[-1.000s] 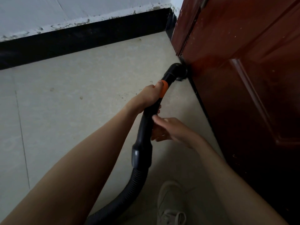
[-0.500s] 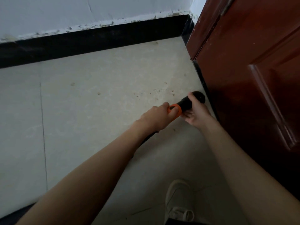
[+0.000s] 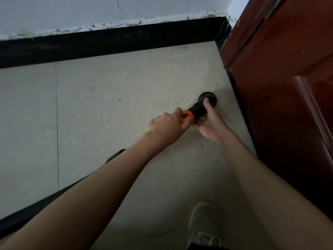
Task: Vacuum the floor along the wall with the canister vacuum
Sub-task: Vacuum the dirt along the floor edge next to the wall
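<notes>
The vacuum nozzle (image 3: 207, 99) sits mouth-down on the floor (image 3: 126, 105), just beside the dark strip at the foot of the red-brown door (image 3: 279, 87) and well short of the black baseboard (image 3: 108, 44) along the white wall (image 3: 108, 9). Behind the nozzle the black tube carries an orange collar (image 3: 187, 117), and from there the ribbed hose (image 3: 36, 208) trails back under the left forearm toward the lower left.

The left hand (image 3: 167, 125) grasps the tube at the orange collar, fingers wrapped round it. The right hand (image 3: 210, 121) grasps the tube between collar and nozzle, thumb lying over the top next to the nozzle head — both hands are closed on the wand, neither is free.

Specks of grit lie on the floor just left of the nozzle, toward the baseboard. A pale shoe (image 3: 203, 224) stands well back from the nozzle, at the bottom edge.

The step in hand looks like working the floor edge by the door. The next move likely calls for sliding the nozzle flat across the grit and on toward the baseboard corner — keeping the mouth down on the floor and the hose free of the arm.
</notes>
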`<state>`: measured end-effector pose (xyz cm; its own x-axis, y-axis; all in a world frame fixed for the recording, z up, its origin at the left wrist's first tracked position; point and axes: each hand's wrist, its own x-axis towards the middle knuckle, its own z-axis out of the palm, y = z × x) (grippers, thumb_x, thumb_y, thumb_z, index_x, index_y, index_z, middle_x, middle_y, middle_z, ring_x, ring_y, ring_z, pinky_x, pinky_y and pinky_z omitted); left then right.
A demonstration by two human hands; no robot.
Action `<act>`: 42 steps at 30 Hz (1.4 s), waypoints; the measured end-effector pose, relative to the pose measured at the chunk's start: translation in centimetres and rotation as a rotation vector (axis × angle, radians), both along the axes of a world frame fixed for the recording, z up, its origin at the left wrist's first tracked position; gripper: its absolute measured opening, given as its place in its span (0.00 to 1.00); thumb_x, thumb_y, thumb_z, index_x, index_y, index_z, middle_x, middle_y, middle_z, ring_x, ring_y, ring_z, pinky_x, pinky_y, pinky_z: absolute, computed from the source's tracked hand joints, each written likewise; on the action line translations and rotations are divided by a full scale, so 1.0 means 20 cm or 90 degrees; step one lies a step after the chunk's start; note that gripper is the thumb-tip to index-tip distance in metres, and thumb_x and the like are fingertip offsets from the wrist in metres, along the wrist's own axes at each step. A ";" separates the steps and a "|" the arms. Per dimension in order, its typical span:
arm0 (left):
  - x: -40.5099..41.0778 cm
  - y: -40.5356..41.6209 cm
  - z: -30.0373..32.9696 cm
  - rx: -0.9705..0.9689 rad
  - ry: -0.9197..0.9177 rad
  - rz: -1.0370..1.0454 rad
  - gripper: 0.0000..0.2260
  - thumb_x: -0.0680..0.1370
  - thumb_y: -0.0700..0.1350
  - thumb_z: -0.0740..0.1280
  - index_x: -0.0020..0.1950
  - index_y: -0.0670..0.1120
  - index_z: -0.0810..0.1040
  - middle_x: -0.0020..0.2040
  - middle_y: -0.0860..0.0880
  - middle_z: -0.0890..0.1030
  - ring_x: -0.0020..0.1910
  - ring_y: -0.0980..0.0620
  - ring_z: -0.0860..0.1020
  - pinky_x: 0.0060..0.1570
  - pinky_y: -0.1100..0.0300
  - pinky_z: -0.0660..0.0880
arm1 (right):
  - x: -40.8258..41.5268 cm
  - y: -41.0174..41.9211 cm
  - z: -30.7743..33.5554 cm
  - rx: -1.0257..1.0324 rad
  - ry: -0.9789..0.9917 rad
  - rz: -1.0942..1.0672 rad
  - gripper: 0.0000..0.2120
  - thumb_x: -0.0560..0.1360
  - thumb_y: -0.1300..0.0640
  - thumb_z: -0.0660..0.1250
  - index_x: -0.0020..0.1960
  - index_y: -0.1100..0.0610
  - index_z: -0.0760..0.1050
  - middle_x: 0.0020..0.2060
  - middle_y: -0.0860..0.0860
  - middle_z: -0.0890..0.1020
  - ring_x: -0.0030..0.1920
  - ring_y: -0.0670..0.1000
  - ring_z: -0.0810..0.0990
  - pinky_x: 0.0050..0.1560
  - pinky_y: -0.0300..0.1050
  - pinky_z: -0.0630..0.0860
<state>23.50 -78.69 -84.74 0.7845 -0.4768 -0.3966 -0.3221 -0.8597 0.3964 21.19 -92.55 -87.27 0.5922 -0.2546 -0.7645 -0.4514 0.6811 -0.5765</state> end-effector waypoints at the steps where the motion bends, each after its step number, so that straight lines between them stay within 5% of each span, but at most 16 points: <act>1: -0.01 0.02 0.00 -0.002 0.000 0.004 0.15 0.80 0.61 0.53 0.49 0.50 0.62 0.35 0.49 0.68 0.36 0.45 0.69 0.36 0.55 0.65 | 0.00 0.02 0.00 0.003 -0.002 0.011 0.22 0.82 0.46 0.58 0.65 0.63 0.70 0.46 0.58 0.80 0.45 0.54 0.81 0.39 0.46 0.78; 5: -0.07 0.09 -0.03 -0.019 -0.013 -0.014 0.15 0.79 0.62 0.53 0.48 0.51 0.61 0.33 0.51 0.68 0.34 0.47 0.70 0.34 0.56 0.65 | -0.06 0.06 -0.04 0.025 -0.008 0.018 0.23 0.82 0.45 0.58 0.66 0.63 0.70 0.46 0.58 0.80 0.46 0.54 0.80 0.42 0.46 0.78; 9: -0.13 0.13 -0.05 -0.022 -0.011 -0.042 0.17 0.79 0.63 0.53 0.54 0.50 0.66 0.31 0.53 0.67 0.31 0.50 0.70 0.28 0.58 0.63 | -0.15 0.07 -0.06 0.043 -0.011 0.019 0.22 0.82 0.45 0.57 0.63 0.63 0.71 0.43 0.56 0.81 0.41 0.51 0.83 0.33 0.41 0.79; 15: -0.11 0.15 -0.05 -0.026 -0.020 -0.033 0.18 0.79 0.63 0.54 0.55 0.49 0.67 0.35 0.51 0.71 0.34 0.47 0.73 0.33 0.57 0.66 | -0.12 0.09 -0.06 0.047 -0.014 0.021 0.21 0.82 0.45 0.58 0.62 0.63 0.71 0.40 0.55 0.82 0.39 0.50 0.84 0.32 0.41 0.79; 21: 0.05 0.15 -0.06 -0.047 -0.062 0.026 0.19 0.79 0.63 0.56 0.53 0.47 0.68 0.37 0.47 0.71 0.41 0.40 0.77 0.36 0.55 0.65 | 0.10 0.12 -0.01 0.038 -0.019 0.031 0.19 0.82 0.45 0.57 0.54 0.61 0.73 0.44 0.56 0.79 0.44 0.52 0.79 0.42 0.45 0.77; 30: -0.02 0.16 -0.08 -0.062 -0.044 -0.003 0.18 0.78 0.63 0.55 0.53 0.49 0.66 0.34 0.51 0.68 0.33 0.47 0.69 0.33 0.57 0.65 | 0.00 0.11 -0.02 0.043 -0.020 0.022 0.20 0.82 0.45 0.55 0.53 0.62 0.75 0.44 0.56 0.80 0.47 0.54 0.80 0.48 0.48 0.77; 36: -0.17 0.20 -0.09 -0.087 0.021 -0.063 0.17 0.78 0.64 0.54 0.51 0.50 0.64 0.31 0.54 0.66 0.27 0.55 0.66 0.26 0.61 0.60 | -0.21 0.11 -0.05 0.088 -0.006 -0.006 0.19 0.82 0.46 0.57 0.53 0.61 0.76 0.39 0.55 0.82 0.41 0.52 0.82 0.38 0.44 0.81; 42: -0.12 0.27 -0.05 -0.055 0.026 -0.018 0.16 0.78 0.63 0.55 0.48 0.50 0.62 0.33 0.51 0.67 0.34 0.47 0.69 0.36 0.56 0.65 | -0.11 0.17 -0.03 0.072 -0.017 0.041 0.19 0.82 0.45 0.58 0.52 0.61 0.75 0.34 0.54 0.84 0.36 0.51 0.84 0.38 0.44 0.81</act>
